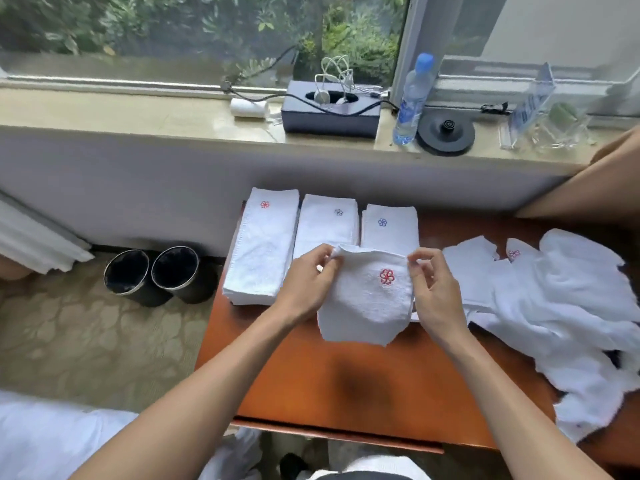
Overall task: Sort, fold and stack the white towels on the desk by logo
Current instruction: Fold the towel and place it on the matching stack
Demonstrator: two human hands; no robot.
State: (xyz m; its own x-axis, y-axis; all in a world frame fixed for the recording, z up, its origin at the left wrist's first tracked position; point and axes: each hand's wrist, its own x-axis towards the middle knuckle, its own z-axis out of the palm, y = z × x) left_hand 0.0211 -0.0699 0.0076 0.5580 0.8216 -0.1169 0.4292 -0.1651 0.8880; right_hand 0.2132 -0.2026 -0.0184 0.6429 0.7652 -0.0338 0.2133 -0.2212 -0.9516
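Two black bins stand on the carpet left of the desk; their insides are too dark to read. On the windowsill, a black box holds white cables, with a water bottle beside it. Loose white towels are heaped on the desk's right. At its far edge sit three folded stacks: red-logo stack, grey-logo stack, blue-logo stack. The left hand and right hand pinch the top corners of a red-logo towel, held just above the desk.
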